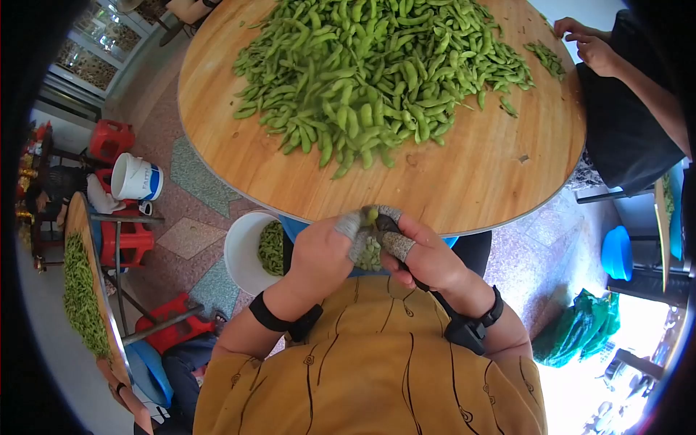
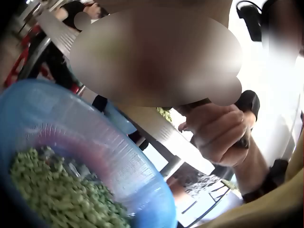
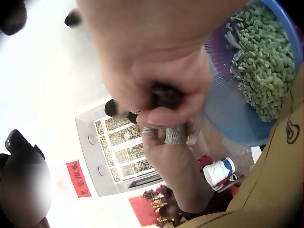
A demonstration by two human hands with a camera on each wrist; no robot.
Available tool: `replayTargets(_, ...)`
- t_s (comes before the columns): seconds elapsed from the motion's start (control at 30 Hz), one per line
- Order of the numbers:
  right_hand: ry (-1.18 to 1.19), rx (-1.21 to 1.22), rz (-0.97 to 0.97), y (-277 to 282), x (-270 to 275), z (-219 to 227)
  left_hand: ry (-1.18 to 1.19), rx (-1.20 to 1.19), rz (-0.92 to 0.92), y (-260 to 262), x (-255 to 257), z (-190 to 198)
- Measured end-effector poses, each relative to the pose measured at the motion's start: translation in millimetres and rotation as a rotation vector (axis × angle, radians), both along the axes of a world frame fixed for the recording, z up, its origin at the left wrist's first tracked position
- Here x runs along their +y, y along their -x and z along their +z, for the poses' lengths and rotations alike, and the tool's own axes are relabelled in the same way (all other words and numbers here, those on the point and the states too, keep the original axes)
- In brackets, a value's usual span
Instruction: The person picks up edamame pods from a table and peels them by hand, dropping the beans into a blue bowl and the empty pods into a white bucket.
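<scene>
Over the near edge of the round wooden table [image 1: 500, 185], both hands meet in front of the body. Grey woven wraps cover several fingertips. A green edamame pod [image 1: 372, 215] is pinched by the left hand [image 1: 322, 250]. My right hand [image 1: 435, 257] grips a dark-handled tool [image 1: 389, 226], its fingers curled round the handle; the butt of the handle [image 3: 166, 95] shows in the right wrist view. What the tool's working end looks like is hidden by the fingers. Below the hands sits a blue basin [image 2: 147, 166] holding shelled green beans [image 3: 266, 66].
A large heap of edamame pods [image 1: 362, 80] covers the table's far side. A white bucket [image 1: 238, 250] with pods stands on the floor at left. Another person's hands [image 1: 591, 51] are at the right edge. Red stools [image 1: 127, 243] and a second table [image 1: 109, 304] stand farther left.
</scene>
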State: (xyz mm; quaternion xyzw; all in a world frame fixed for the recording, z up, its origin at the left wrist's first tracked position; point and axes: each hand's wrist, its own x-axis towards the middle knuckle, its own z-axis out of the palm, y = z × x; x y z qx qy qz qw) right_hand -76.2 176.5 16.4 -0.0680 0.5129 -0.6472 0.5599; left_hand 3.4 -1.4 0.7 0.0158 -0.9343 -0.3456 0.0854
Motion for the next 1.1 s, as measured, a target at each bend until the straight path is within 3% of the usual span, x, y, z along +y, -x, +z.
replayTargets(0.07, 0.005, 0.039, -0.058, -1.5, -0.6, -1.3, 0.227, 0.36, -0.123, -3.0, -2.6, -13.7)
replayTargets(0.1, 0.005, 0.037, -0.062, -2.4, 0.3, -2.3, 0.226, 0.358, -0.127, -3.9, -0.5, -10.7)
replayTargets(0.17, 0.012, 0.154, -0.028, -2.8, 2.5, -4.2, -0.389, 0.017, 0.04, -3.8, 4.9, -2.7)
replayTargets(0.2, 0.011, 0.153, -0.029, -2.8, 4.7, -4.4, -0.39, 0.016, 0.039, -3.4, -0.3, -3.9)
replayTargets(0.27, 0.13, 0.152, -0.031, -2.6, 9.1, -4.7, -1.541, -0.419, 0.095, -3.3, -15.9, -7.1)
replayTargets(0.3, 0.13, 0.152, -0.029, -2.6, 9.5, -4.9, -1.541, -0.417, 0.096, -3.8, -14.7, -6.0)
replayTargets(0.37, -0.079, 0.36, -0.082, -3.9, 10.2, -6.3, -1.137, -0.448, 0.105, -6.2, -8.4, -1.9)
replayTargets(0.4, -0.08, 0.357, -0.085, -5.0, 9.8, -10.8, -1.137, -0.452, 0.105, -8.2, -3.5, -0.9)
replayTargets(0.47, -0.167, 1.075, -0.19, -6.3, 6.8, -24.3, -1.019, -0.359, 0.008, -11.9, 4.8, 0.4)
replayTargets(0.5, -0.167, 1.076, -0.191, -6.8, 6.1, -26.2, -1.018, -0.358, 0.007, -13.3, 4.3, 0.2)
replayTargets(0.57, -0.208, 1.417, -0.104, -4.8, 4.8, -27.0, -0.737, -0.316, -0.092, -14.2, 1.4, 0.1)
replayTargets(0.67, -0.336, 1.448, -0.026, -14.4, 1.8, -28.1, -0.704, -0.374, -0.093, -16.1, -1.6, 8.6)
replayTargets(0.8, -0.301, 1.51, -0.038, -16.5, -4.1, -20.3, -0.675, -0.324, -0.109, -24.3, -11.8, 4.1)
replayTargets(0.9, -0.338, 1.493, 0.085, -25.3, -7.8, -15.7, -0.593, -0.292, -0.1, -38.2, -24.1, 7.6)
replayTargets(0.97, -0.306, 1.501, 0.159, -30.1, -9.7, -19.1, -0.554, -0.203, 0.069, -54.6, -37.8, 0.1)
replayTargets(1.0, -0.31, 1.506, 0.165, -29.7, -10.4, -21.8, -0.56, -0.198, 0.068, -63.1, -48.0, -4.5)
replayTargets(1.07, -0.079, 1.506, 0.154, -28.6, -11.0, -26.1, -0.377, -0.224, 0.308, -81.4, -72.0, -15.9)
replayTargets(1.1, -0.087, 1.508, 0.159, -26.5, -10.5, -23.5, -0.385, -0.223, 0.305, -89.0, -82.5, -22.8)
